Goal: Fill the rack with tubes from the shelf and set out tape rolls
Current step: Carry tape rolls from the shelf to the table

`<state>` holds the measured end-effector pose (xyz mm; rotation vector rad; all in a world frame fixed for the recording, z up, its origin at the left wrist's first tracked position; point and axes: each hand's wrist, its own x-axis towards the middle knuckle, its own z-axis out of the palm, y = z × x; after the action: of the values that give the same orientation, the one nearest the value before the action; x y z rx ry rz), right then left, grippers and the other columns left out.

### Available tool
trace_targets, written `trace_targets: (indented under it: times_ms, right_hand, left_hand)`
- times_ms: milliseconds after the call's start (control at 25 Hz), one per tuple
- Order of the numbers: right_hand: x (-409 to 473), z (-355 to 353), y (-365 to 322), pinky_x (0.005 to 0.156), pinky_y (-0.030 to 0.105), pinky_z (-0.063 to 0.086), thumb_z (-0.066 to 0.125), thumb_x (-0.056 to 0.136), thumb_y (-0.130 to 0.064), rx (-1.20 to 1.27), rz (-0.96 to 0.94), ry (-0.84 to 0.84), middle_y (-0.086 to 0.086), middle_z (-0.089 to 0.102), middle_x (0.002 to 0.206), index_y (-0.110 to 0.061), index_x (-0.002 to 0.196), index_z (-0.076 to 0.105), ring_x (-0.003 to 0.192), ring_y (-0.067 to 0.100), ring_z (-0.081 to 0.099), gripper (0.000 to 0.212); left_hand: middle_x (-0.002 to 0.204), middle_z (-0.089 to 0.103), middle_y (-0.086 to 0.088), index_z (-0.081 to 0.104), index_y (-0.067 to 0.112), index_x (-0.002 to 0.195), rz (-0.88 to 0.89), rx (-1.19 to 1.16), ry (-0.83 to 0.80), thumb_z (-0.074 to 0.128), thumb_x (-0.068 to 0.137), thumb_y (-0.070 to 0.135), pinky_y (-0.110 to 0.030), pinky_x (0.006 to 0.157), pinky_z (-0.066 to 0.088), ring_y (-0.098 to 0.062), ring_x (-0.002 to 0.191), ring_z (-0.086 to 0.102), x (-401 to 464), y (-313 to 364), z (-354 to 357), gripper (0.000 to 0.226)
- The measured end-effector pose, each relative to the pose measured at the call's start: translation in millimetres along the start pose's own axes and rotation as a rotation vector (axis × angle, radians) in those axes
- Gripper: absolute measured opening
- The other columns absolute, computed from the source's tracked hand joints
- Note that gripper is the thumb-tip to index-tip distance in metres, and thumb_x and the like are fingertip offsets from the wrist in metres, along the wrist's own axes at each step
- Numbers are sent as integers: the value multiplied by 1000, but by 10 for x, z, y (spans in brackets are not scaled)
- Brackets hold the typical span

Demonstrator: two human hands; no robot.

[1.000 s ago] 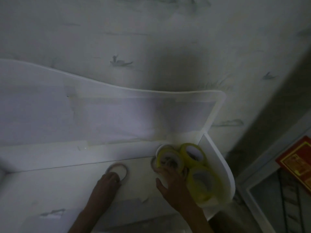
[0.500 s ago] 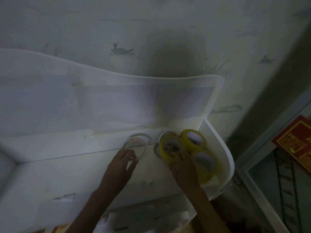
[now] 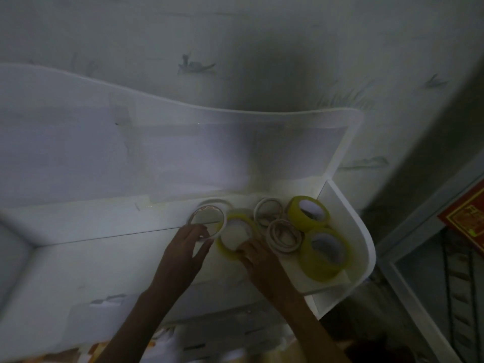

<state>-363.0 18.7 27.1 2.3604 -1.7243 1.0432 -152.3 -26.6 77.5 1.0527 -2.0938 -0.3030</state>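
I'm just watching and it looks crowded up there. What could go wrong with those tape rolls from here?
The rolls are packed in the shelf's right corner, so the yellow roll the right hand holds might knock the thin white rings beside it. The thin ring at the left hand's fingertips may slip, since the hold looks light. The dim light makes the white rings hard to see against the white shelf.

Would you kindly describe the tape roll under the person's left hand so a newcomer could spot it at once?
Start at the white shelf against the wall and follow it to the cluster of tape rolls at its right end. The thin white roll is the leftmost one, touched by the left hand; beside it are thick yellow rolls, and it looks nearly used up.
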Motion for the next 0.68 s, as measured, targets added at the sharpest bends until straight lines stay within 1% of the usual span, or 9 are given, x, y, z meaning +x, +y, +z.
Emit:
trace_targets:
  times_ms: [120,200,320,400,440,520,560,600,680]
  right_hand:
    - [76,162,-124,83,28,41,48,92,-15,92,11,-53,9,61,96,-9,98,62,95,21,48,17]
    - [82,282,-104,83,30,44,50,90,-14,134,51,-102,7,60,99,-11,99,62,98,21,48,15]
    - [61,312,-27,85,31,46,51,86,-16,110,61,-137,6,61,111,-13,112,61,107,21,49,29]
    - [-22,238,112,86,31,47,50,84,-23,-27,64,-66,7,63,113,-13,118,61,109,22,48,36]
    - [-63,178,190,86,33,49,49,85,-27,-84,133,-15,9,65,113,-12,118,61,109,22,48,38]
    - [-112,79,314,81,35,53,46,86,-30,-179,304,59,13,66,111,-7,115,64,108,25,50,42]
    - [-125,76,336,79,36,55,45,87,-30,-223,334,71,14,66,110,-5,114,65,107,27,53,42]
    - [-139,80,321,80,37,56,45,87,-28,-263,329,75,14,67,109,-5,113,66,106,29,56,40]
    - [-164,80,290,87,40,51,47,88,-23,-308,305,113,14,66,109,-5,111,67,105,30,56,35]
  left_hand:
    - [97,61,1,61,15,93,2,13,-8,53,89,37,-26,76,46,-13,87,56,36,-52,-7,24]
    - [98,61,1,60,15,94,-5,20,-20,54,89,36,-25,76,47,-14,88,56,43,-75,0,22]
    - [101,61,-2,61,13,98,-3,22,-37,62,86,27,-28,77,49,-18,91,58,71,-97,41,17]
    - [103,62,-4,61,12,99,20,21,-45,59,88,29,-29,78,48,-19,93,58,92,-104,83,21]
    - [103,62,-4,61,12,100,30,16,-51,56,89,31,-28,79,48,-18,94,58,109,-102,98,23]
    - [103,61,-3,61,13,100,36,9,-63,52,89,34,-25,78,46,-17,94,57,148,-93,126,25]
    - [103,61,-2,61,14,100,32,5,-69,52,89,35,-24,78,45,-17,94,57,161,-92,135,25]
    - [103,60,-1,60,15,101,27,-1,-75,51,89,36,-24,77,45,-16,94,56,176,-89,142,25]
    - [104,60,0,59,18,101,19,-10,-83,51,89,36,-27,77,45,-17,95,56,210,-84,137,24]
